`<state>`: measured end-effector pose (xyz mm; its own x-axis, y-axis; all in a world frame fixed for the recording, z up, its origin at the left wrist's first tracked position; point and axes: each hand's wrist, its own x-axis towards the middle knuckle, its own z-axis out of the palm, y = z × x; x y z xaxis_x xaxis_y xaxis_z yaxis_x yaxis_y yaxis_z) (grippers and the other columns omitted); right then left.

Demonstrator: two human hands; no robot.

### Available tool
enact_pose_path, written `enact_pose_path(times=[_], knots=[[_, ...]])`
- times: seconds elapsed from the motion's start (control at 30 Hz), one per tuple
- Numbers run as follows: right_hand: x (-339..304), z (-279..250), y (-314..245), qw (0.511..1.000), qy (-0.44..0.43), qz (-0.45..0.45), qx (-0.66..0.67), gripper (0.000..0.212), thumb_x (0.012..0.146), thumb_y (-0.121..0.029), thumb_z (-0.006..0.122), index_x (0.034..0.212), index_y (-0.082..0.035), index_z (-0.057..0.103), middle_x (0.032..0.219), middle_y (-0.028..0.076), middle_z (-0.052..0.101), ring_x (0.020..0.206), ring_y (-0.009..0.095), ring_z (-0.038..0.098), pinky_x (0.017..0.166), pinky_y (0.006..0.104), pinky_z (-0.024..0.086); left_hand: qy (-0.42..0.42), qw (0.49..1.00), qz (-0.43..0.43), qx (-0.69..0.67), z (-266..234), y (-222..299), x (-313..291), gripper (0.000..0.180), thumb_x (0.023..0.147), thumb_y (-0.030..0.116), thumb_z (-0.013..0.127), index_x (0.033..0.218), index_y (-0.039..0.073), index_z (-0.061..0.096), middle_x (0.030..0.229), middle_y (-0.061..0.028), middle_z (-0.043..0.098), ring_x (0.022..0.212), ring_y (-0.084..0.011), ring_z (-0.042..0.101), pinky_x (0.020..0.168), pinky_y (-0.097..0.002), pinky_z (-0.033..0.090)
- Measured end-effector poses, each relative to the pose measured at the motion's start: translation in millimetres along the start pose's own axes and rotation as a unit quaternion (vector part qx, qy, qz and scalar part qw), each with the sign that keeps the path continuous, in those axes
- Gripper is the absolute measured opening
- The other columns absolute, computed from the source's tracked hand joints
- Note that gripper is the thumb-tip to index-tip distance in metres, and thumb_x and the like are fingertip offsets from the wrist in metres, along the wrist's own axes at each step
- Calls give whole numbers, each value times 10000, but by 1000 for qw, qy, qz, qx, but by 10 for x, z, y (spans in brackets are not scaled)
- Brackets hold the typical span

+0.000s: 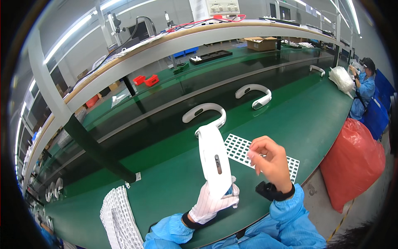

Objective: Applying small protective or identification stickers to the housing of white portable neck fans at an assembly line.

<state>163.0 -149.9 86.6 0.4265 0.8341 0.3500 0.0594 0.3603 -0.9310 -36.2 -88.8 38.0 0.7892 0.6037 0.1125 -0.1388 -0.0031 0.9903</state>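
My left hand [211, 203], in a striped white glove, grips a white curved neck fan [208, 151] by its lower end. The fan stands tilted up, and a dark oval button panel shows on its face. To its right my bare right hand [270, 162] is held with curled fingers, thumb and fingertips close together; anything between them is too small to make out. Below that hand lies a white sheet with rows of dark labels [237, 148], partly covered by the hand. Two more neck fans, one nearer [217, 111] and one farther right [264, 92], rest beyond it.
A stack of white label sheets [118, 216] lies at the left on the green table [166, 199]. A grey shelf post [49, 91] rises at left. Red bins [151, 80] sit farther back. At right are a large red bag [352, 162] and a seated co-worker [365, 89] in blue.
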Motion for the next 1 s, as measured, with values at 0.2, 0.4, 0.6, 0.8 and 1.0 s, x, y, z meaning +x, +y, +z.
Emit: enact_pose_path(times=[0.2,0.4,0.6,0.8,1.0], knots=[[2,337,-160,979,-87,-152,-101,113,824,-30,727,907,10,661,997,74,592,718,85,627,532,195,473,-46,998,-16,-28,-11,-210,-45,478,813,185,770,1170,-15,521,840,-13,649,760,-125,613,731,-279,510],[-72,362,39,983,-77,-145,-88,123,810,-36,744,895,6,665,987,68,590,663,50,589,518,194,441,-64,997,2,35,6,-272,-19,406,795,158,775,1110,35,549,881,-7,645,820,-126,601,770,-284,500],[-204,398,128,990,-65,-103,-76,116,823,37,709,912,37,635,1026,95,526,815,98,565,615,195,471,-41,998,43,37,51,-465,-14,328,788,108,753,1064,58,582,928,-26,629,848,-154,608,777,-305,506],[-221,401,164,983,-27,-159,-87,139,775,12,761,876,18,667,972,82,582,551,44,511,512,196,410,-48,995,61,63,21,-663,-7,395,781,130,758,1118,62,561,972,-37,631,896,-159,611,806,-320,508],[-240,386,211,983,-24,-162,-89,138,764,23,763,868,15,672,978,88,584,555,46,517,519,199,417,-102,989,78,70,-11,-628,-9,584,925,255,647,1393,85,341,1217,-83,461,1135,-184,508,936,-336,462]])
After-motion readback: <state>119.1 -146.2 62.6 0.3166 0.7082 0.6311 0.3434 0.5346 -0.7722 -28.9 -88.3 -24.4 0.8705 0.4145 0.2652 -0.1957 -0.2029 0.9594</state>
